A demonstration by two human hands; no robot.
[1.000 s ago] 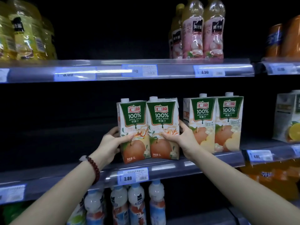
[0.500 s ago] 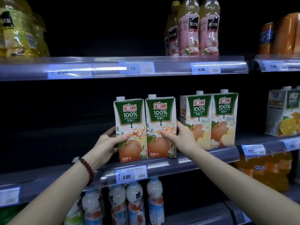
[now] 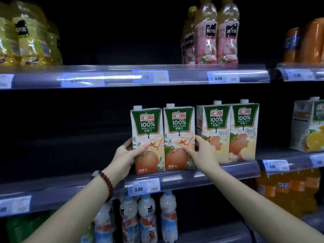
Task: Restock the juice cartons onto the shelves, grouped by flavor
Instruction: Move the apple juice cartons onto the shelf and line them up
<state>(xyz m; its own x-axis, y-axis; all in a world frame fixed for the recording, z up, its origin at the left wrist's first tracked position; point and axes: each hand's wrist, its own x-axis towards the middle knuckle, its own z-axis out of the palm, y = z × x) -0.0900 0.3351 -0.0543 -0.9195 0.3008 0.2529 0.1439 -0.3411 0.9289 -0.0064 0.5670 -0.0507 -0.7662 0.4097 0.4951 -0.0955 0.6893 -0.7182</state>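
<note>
Both hands are gripping a pair of apple juice cartons on the middle shelf [image 3: 228, 174]: the left hand [image 3: 125, 155] is wrapping the left carton [image 3: 148, 137], thumb across its front and fingers round its far side, while the right hand [image 3: 201, 153] is holding the right carton [image 3: 178, 135] the same way from the opposite side. Compared with the frames a second and half a second ago, the pair is sitting slightly further back and squarer to the shelf lip, bases now looking seated on the shelf; the grip is unchanged. Judgement: this placement is nearly finished, and release is the step remaining. The pair is standing upright, touching each other, just beside two matching apple cartons [image 3: 229, 132] to the right, with a narrow gap the right hand is occupying, so the flavour grouping is holding. An orange-printed carton [image 3: 310, 125] is standing well apart further right. Readable print on the cartons: "100% APPLE JUICE", a red logo with Chinese characters, and "1L" near the base. A price tag [image 3: 144, 186] below is reading "3.80"; a tag on the upper shelf [image 3: 220, 78] is reading "3.50". Other tags are blurring beyond reading.
</note>
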